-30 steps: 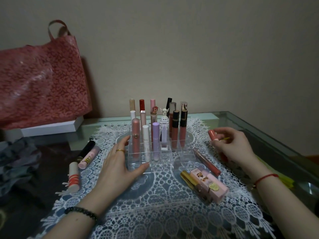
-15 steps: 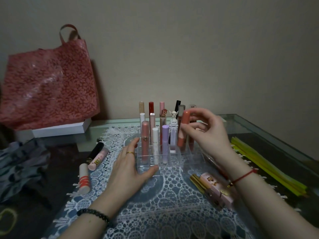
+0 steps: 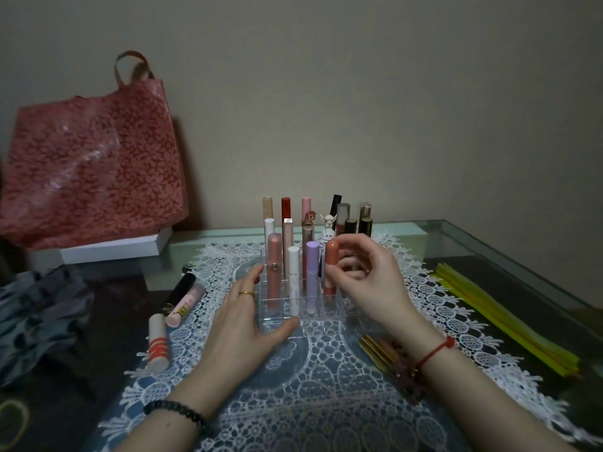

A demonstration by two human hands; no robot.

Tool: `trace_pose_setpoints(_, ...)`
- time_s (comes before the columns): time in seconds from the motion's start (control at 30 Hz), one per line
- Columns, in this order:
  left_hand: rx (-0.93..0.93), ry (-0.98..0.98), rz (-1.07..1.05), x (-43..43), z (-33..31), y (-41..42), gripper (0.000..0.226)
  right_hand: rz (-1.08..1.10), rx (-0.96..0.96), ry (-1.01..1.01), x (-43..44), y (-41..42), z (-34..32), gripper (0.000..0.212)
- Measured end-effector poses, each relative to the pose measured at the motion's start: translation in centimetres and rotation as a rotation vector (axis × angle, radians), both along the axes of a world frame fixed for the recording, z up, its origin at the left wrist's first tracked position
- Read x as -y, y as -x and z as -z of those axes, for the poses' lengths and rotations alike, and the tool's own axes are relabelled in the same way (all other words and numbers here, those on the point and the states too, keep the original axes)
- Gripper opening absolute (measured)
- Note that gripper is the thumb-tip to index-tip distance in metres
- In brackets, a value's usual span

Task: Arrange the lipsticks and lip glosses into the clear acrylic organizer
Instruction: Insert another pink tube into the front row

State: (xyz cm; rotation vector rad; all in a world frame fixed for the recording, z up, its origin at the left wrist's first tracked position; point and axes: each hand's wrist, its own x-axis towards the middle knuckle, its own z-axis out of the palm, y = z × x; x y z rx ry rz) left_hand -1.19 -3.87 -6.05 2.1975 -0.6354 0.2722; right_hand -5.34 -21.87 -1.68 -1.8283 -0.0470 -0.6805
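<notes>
On the head camera I see my right hand [image 3: 368, 282] pinching a coral lip gloss [image 3: 331, 259], which stands upright in the front row of the clear organizer [image 3: 313, 316], just beside a lilac tube [image 3: 312, 272]. My left hand [image 3: 248, 321] is relaxed, fingers straight against the organizer's left front corner, on the lace mat [image 3: 326, 386] covering the desk [image 3: 473, 243].

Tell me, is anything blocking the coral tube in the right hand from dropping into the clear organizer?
Nothing visible does. The right hand pinches the coral tube upright in the front row of the clear organizer, beside the lilac tube, its lower end inside a slot.
</notes>
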Motion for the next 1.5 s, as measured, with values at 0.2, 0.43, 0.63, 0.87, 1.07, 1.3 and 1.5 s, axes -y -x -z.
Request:
trace_pose_setpoints(0.2,0.008,-0.016,0.0,0.1,-0.2,0.1,0.097,0.042,-0.01,0.069,0.1,0.1,0.6,0.038)
trace_pose_setpoints(0.43,0.001,-0.004,0.011,0.1,-0.4,0.3,0.096,0.061,-0.037,0.101,0.4,0.0,0.8,0.035)
trace_pose_setpoints(0.63,0.002,-0.007,0.013,0.1,-0.4,0.3,0.095,0.058,-0.04,0.131,0.6,0.0,0.9,0.033)
trace_pose_setpoints(0.87,0.006,-0.008,0.012,0.0,-0.3,0.1,0.094,0.054,-0.047,0.16,0.8,0.1,0.8,0.032)
trace_pose_setpoints(1.07,0.01,-0.01,0.007,0.0,-0.3,0.2,0.094,0.062,-0.036,0.177,1.0,0.0,0.9,0.033)
trace_pose_setpoints(1.3,0.021,-0.015,0.014,0.0,-0.4,0.3,0.095,0.118,0.008,0.396,2.1,0.4,0.4,0.037)
trace_pose_setpoints(1.5,0.034,-0.02,0.018,-0.1,-0.4,0.1,0.095,0.178,0.066,0.488,5.0,1.8,-0.8,0.036)
